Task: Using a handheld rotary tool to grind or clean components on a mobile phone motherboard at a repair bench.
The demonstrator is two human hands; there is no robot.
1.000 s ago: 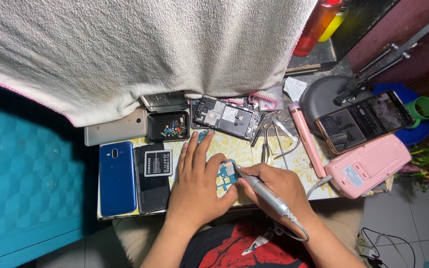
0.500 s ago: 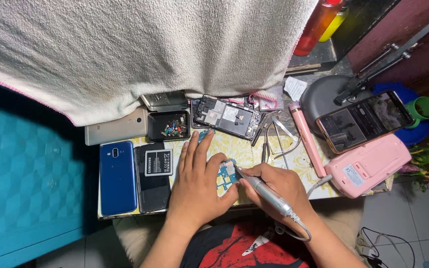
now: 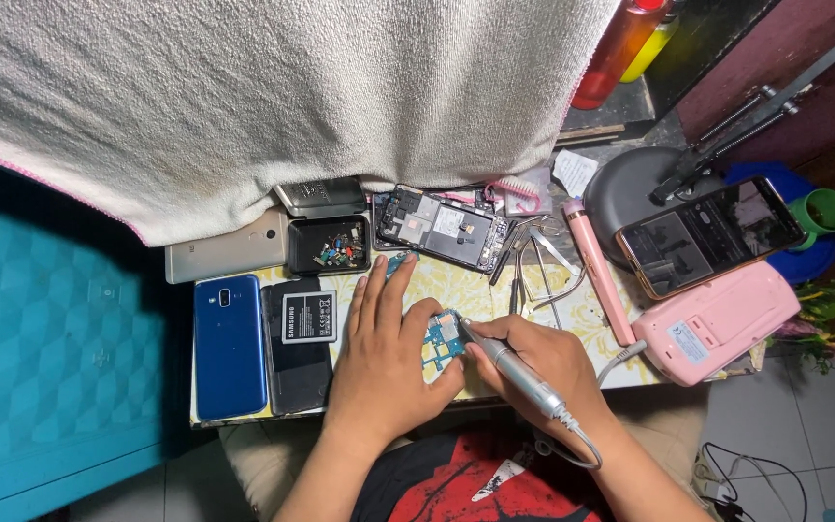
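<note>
Blue phone (image 3: 230, 345), pink case (image 3: 717, 322), cream towel (image 3: 273, 97), blue-green circuit board (image 3: 443, 338), green cup (image 3: 822, 210)

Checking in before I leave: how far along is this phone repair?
Done: the opened phone lies stripped, its battery set aside. In hand: the left hand steadies the small blue circuit board while the right hand works a pen-shaped tool on it. Left: the board isn't back in the phone.
</note>
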